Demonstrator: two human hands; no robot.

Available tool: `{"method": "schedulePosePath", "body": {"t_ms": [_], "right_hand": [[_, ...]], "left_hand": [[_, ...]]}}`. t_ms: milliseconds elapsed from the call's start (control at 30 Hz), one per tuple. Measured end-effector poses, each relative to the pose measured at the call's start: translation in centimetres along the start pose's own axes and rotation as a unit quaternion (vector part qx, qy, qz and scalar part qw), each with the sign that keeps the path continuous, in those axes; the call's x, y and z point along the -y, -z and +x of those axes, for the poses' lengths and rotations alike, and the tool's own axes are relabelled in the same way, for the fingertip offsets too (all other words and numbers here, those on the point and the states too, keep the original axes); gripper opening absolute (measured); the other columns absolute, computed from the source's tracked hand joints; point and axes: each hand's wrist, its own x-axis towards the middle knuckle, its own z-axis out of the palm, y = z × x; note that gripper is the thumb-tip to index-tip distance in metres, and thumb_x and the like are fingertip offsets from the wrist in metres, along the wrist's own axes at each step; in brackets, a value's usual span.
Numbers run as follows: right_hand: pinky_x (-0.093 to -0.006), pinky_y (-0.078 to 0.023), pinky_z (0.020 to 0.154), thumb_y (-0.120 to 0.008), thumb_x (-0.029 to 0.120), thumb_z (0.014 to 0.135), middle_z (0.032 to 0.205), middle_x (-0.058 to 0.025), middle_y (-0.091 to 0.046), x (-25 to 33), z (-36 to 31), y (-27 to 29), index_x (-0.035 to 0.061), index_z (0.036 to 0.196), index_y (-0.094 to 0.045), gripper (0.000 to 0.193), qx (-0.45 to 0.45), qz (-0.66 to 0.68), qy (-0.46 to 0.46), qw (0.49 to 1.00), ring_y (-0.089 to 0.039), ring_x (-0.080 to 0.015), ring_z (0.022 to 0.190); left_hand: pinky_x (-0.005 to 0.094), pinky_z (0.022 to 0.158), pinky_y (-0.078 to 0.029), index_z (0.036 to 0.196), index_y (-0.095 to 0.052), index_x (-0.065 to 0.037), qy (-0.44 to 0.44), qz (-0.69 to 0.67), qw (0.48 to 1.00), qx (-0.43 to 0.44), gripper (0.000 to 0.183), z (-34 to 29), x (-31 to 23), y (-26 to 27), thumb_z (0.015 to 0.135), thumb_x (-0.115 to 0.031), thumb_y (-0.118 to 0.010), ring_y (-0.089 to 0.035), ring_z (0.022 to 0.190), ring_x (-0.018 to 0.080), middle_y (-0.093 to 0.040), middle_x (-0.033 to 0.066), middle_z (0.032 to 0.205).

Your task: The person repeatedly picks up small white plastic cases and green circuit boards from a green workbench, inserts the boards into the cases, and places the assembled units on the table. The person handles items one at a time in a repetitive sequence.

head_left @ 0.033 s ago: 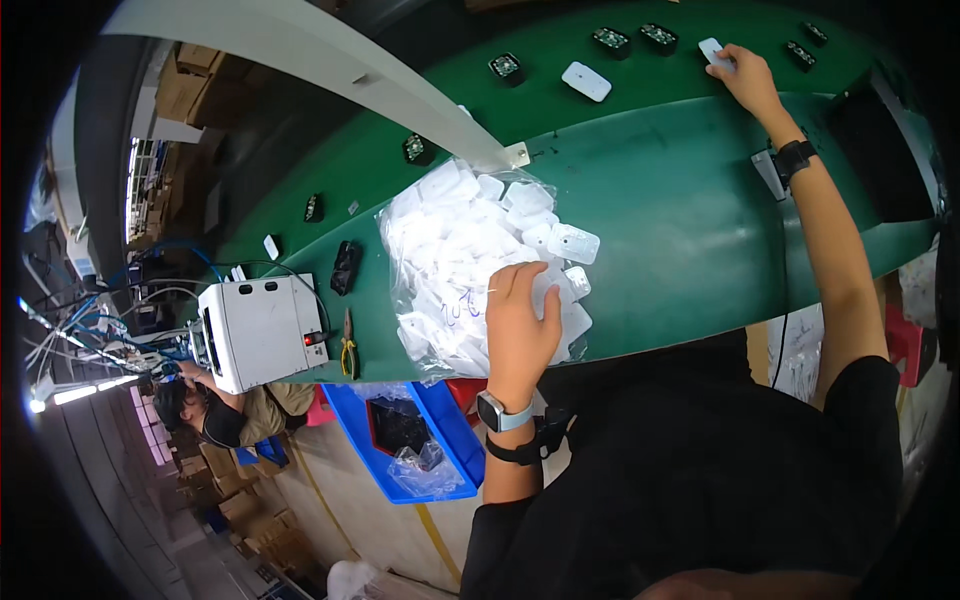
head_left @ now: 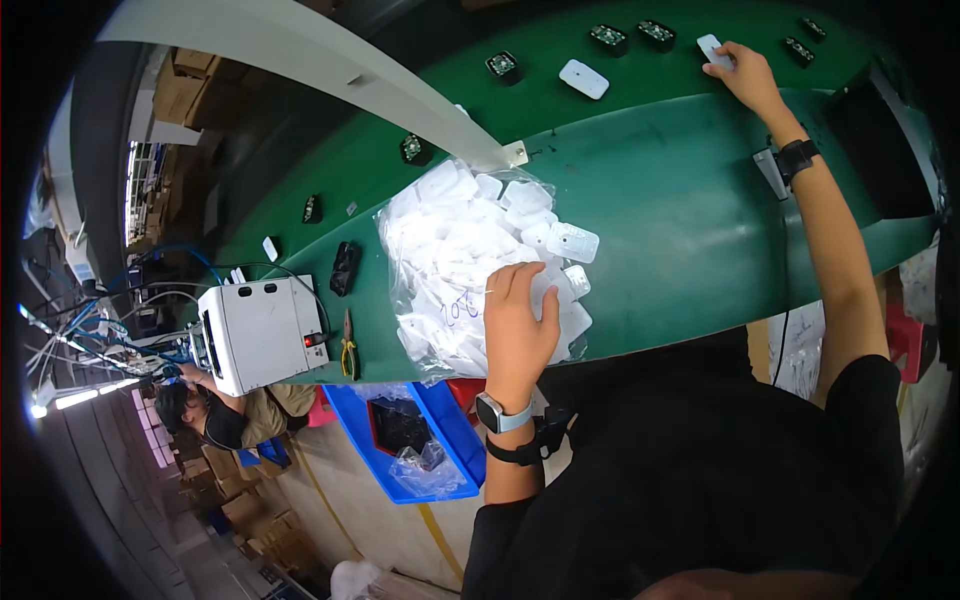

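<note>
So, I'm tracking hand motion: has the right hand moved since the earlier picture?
No, not visibly in any direction: against the white beam's foot, the right hand keeps its place, holding the white piece.

Light is strongest on the pile of white plastic pieces (head_left: 445,240), whose middle washes out almost to plain white. A soft, pale sheen lies on the green table (head_left: 690,225) beside it. Tube lights (head_left: 97,393) glare at far left; the black shirt (head_left: 690,470) shows little detail. Fisheye distortion bends the table's edge, and black vignetting swallows the corners.
</note>
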Motion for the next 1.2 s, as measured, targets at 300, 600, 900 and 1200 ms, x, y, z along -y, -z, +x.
{"method": "schedulePosePath", "body": {"t_ms": [300, 600, 900, 1200], "right_hand": [[-0.0346, -0.053, 0.081, -0.073, 0.021, 0.084, 0.110, -0.0088, -0.068, 3.1, -10.2, 9.9, 0.0039, 0.109, -0.067, 0.031, -0.006, 0.108, 0.019, 0.994, -0.066, -0.0241, 0.097], [-0.0325, -0.051, 0.069, -0.067, 0.005, 0.083, 0.084, -0.0101, -0.063, -3.9, -16.1, 14.3, -0.0002, 0.093, -0.068, 0.011, 0.031, 0.107, 0.026, 0.993, -0.062, -0.0215, 0.075], [-0.0371, -0.053, 0.073, -0.065, 0.004, 0.080, 0.086, -0.0133, -0.065, -6.1, -11.4, 11.2, 0.0001, 0.088, -0.069, 0.009, 0.018, 0.047, 0.073, 0.996, -0.066, -0.0276, 0.080], [-0.0376, -0.054, 0.071, -0.067, 0.008, 0.080, 0.085, -0.0155, -0.067, -6.0, -13.1, 10.9, -0.0022, 0.085, -0.069, 0.012, 0.100, 0.088, 0.012, 0.991, -0.067, -0.0297, 0.076]], "left_hand": [[0.0463, 0.098, -0.040, 0.120, -0.062, -0.004, -0.128, 0.211, 0.963, 0.105, 0.050, 4.4, -0.6, -3.3, 0.071, 0.007, -0.062, -0.048, 0.121, 0.0378, -0.059, 0.0131, 0.127], [0.0458, 0.099, -0.040, 0.116, -0.061, -0.002, -0.141, 0.109, 0.976, 0.123, 0.044, 5.4, -0.9, -3.3, 0.072, 0.005, -0.065, -0.054, 0.114, 0.0385, -0.060, 0.0170, 0.120], [0.0362, 0.101, -0.044, 0.125, -0.059, 0.006, -0.008, -0.260, 0.966, 0.016, 0.053, 2.2, -3.5, -4.4, 0.074, 0.016, -0.066, -0.054, 0.117, 0.0249, -0.051, 0.0140, 0.124], [0.0380, 0.106, -0.042, 0.121, -0.056, 0.005, 0.056, -0.403, 0.913, 0.032, 0.052, -1.0, -3.6, -2.7, 0.072, 0.022, -0.062, -0.053, 0.122, 0.0258, -0.050, 0.0166, 0.129]]}}
